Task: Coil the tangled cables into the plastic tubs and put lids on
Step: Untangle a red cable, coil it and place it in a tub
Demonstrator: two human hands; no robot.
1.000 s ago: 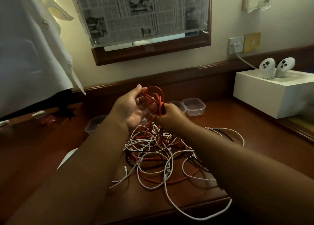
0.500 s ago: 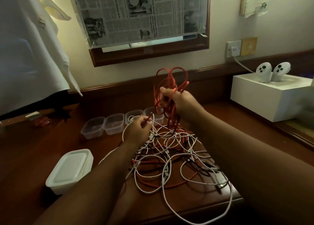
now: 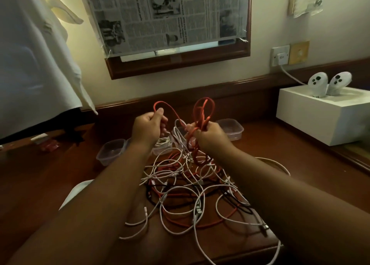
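A tangle of white, red and black cables point(image 3: 192, 192) lies on the wooden desk point(image 3: 40, 184). My right hand point(image 3: 210, 135) grips a bunch of red cable loops point(image 3: 204, 114) that stand up above it. My left hand point(image 3: 149, 127) pinches a strand of the same red cable, which arcs across to the right hand. Clear plastic tubs stand behind the pile: one at the left point(image 3: 111, 151), one at the right point(image 3: 232, 128), and one holding a coiled white cable point(image 3: 163, 144), partly hidden by my left wrist. A white lid point(image 3: 75, 192) peeks out under my left forearm.
A white box point(image 3: 324, 116) with two white controllers point(image 3: 328, 82) on top stands at the right. A plugged white lead runs from the wall socket point(image 3: 280, 55). White cloth point(image 3: 30, 54) hangs at the left. A papered mirror frame point(image 3: 176, 62) is on the wall.
My left hand has risen from the pile and now pinches the red cable at the height of my right hand. The right hand has lowered a little with its loops.
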